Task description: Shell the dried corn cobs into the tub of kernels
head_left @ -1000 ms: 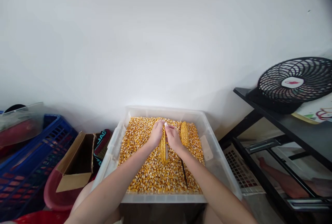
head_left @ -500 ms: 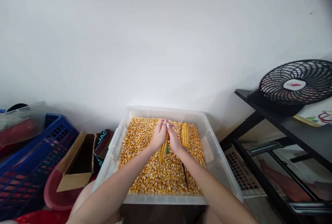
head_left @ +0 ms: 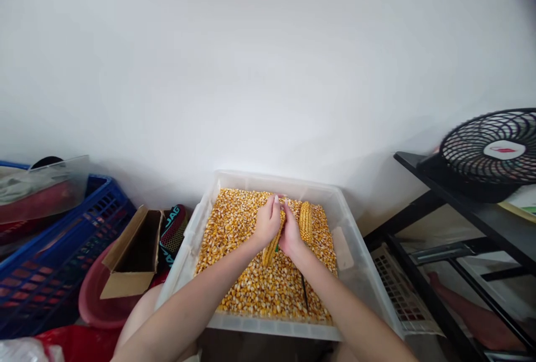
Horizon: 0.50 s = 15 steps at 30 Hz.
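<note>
Both hands close around one corn cob held over the middle of the clear plastic bin; the left hand wraps its upper part with fingers curled shut, and the right hand presses against the cob's right side, its fingers bent in toward the left hand; the top of the cob is hidden between the two hands, so only its lower end shows, tilted down toward the left; a small green piece shows between the cob and the right hand, too small to make out, and whether the right hand pinches it cannot be told; a second corn cob lies just right of the right hand on the loose kernels that fill the bin; a thin dark stick lies on the kernels partly under the right forearm, its upper end hidden; left of the bin stand an open cardboard box, a blue crate cut off by the frame edge, and a red basin half covered by the box; at the right a black fan, cut off at the edge, rests on a black shelf.
</note>
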Each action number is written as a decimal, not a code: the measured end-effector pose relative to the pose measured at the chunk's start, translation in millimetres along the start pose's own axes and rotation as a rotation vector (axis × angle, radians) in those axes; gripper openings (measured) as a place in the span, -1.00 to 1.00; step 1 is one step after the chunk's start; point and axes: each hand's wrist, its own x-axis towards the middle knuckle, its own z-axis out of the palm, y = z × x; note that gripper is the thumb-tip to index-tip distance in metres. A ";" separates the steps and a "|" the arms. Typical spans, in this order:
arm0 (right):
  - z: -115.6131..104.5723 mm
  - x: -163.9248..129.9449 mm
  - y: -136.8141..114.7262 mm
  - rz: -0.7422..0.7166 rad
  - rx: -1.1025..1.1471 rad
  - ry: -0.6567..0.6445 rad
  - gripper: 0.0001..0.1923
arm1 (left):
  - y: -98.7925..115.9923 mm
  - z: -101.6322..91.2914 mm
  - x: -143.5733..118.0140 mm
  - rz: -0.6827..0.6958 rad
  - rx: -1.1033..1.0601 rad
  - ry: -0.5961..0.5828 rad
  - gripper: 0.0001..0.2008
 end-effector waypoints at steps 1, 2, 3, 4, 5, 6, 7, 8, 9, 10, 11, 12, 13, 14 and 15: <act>0.1 0.0 0.1 0.010 -0.009 -0.014 -0.57 | -1.3 -0.9 2.8 -0.018 -0.024 0.028 -0.65; 0.3 -0.2 0.5 0.023 -0.017 -0.029 -0.57 | -2.7 -2.2 5.9 -0.046 -0.054 0.049 -0.64; 0.6 -0.6 1.0 0.034 -0.034 -0.046 -0.58 | -4.0 -3.6 8.7 -0.079 -0.089 0.057 -0.63; 0.8 -1.1 1.6 0.035 -0.068 -0.069 -0.59 | -5.1 -5.0 11.0 -0.109 -0.121 0.048 -0.61; 1.0 -1.6 2.2 0.029 -0.109 -0.087 -0.59 | -6.0 -6.2 12.5 -0.134 -0.143 0.029 -0.58; 0.8 -2.2 2.8 0.012 -0.154 -0.094 -0.59 | -6.4 -7.1 13.0 -0.150 -0.150 0.007 -0.56; 0.4 -2.7 3.3 -0.016 -0.204 -0.090 -0.58 | -6.6 -7.5 12.7 -0.160 -0.140 -0.008 -0.54; -0.4 -2.9 3.7 -0.051 -0.259 -0.080 -0.58 | -6.5 -7.5 11.6 -0.168 -0.117 -0.014 -0.52; -1.5 -2.9 4.1 -0.090 -0.316 -0.067 -0.57 | -6.3 -7.0 10.0 -0.179 -0.093 -0.012 -0.52; -2.9 -2.5 4.5 -0.131 -0.375 -0.056 -0.56 | -6.3 -6.2 8.3 -0.196 -0.077 -0.003 -0.52; -4.5 -1.7 4.8 -0.169 -0.430 -0.049 -0.55 | -6.6 -5.2 6.7 -0.214 -0.071 0.010 -0.53; -6.3 -0.5 5.2 -0.200 -0.479 -0.049 -0.55 | -7.2 -4.2 5.6 -0.228 -0.073 0.020 -0.53; -8.0 0.9 5.4 -0.222 -0.519 -0.050 -0.54 | -8.1 -3.2 5.0 -0.241 -0.080 0.027 -0.53; -9.7 2.4 5.5 -0.236 -0.550 -0.048 -0.53 | -9.2 -2.5 5.2 -0.248 -0.087 0.028 -0.53; -11.0 3.8 5.4 -0.240 -0.574 -0.042 -0.52 | -10.5 -2.2 6.0 -0.248 -0.090 0.027 -0.53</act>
